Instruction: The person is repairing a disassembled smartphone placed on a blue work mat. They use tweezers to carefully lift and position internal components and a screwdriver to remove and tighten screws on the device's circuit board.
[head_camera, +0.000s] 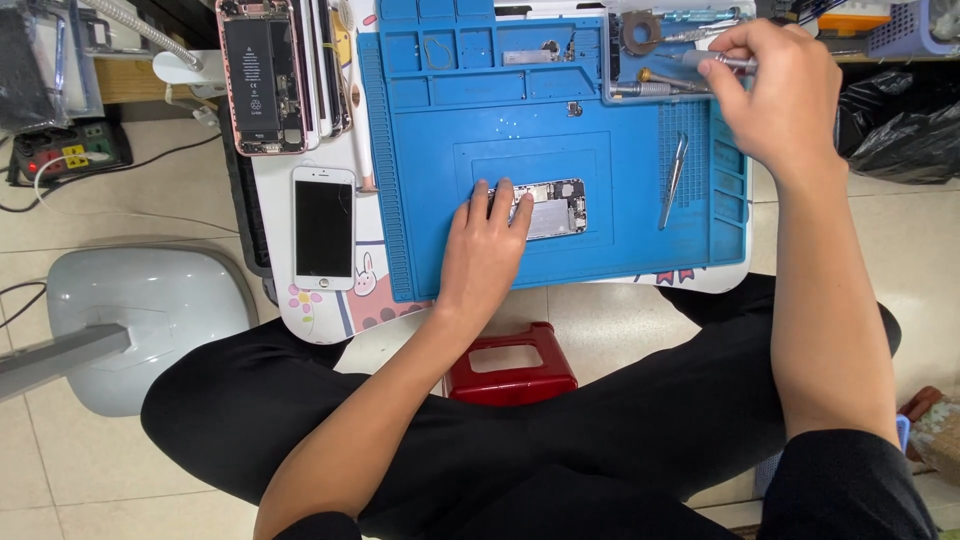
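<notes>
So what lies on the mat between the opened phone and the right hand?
In the head view, tweezers lie on the blue mat between the opened phone and the right hand; otherwise bare mat.

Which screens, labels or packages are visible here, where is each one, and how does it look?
White smartphone with dark rectangular screen: lies face up on the small table, left of the blue silicone work mat.
Black rectangular battery with pale label: inside the opened pink-rimmed phone at the top left.
Opened phone body with silvery metal plate: on the mat's middle, under the left hand.
Black plastic bags: on the floor, far right.
</notes>
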